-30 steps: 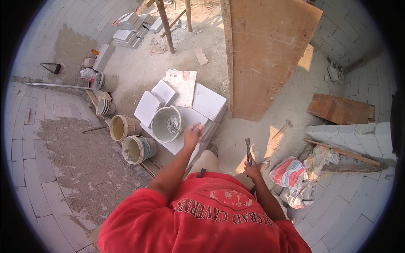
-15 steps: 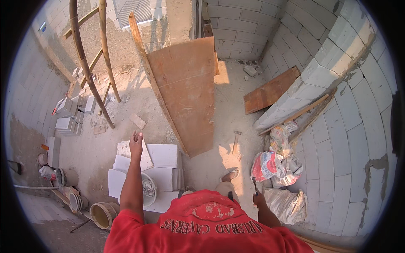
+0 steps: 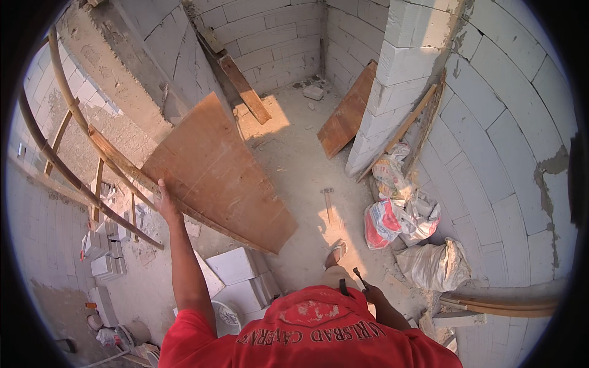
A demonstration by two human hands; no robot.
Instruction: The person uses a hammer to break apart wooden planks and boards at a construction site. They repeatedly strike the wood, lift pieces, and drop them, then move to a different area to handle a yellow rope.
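Note:
A large brown plywood panel (image 3: 224,175) with a wooden batten (image 3: 116,153) along its left edge leans at a slant ahead of me. Against that edge is my left hand (image 3: 165,203), arm stretched out, its fingers seeming to close on the panel. Low by my right side, my right hand (image 3: 372,294) is wrapped round a dark-handled tool (image 3: 361,279) whose kind I cannot make out. A hammer (image 3: 328,203) lies on the floor beyond my foot.
White blocks (image 3: 236,276) and a bucket (image 3: 226,316) stand at my left. Bamboo poles (image 3: 73,175) rise at the far left. Sacks (image 3: 399,224) lie along the right wall, below a block pier (image 3: 392,92). Another board (image 3: 348,110) leans there, and timber strips (image 3: 503,305) lie lower right.
My left hand has gone from open above the blocks to the panel's edge. The view has turned to the right. My right hand still holds the tool, now closer to my body.

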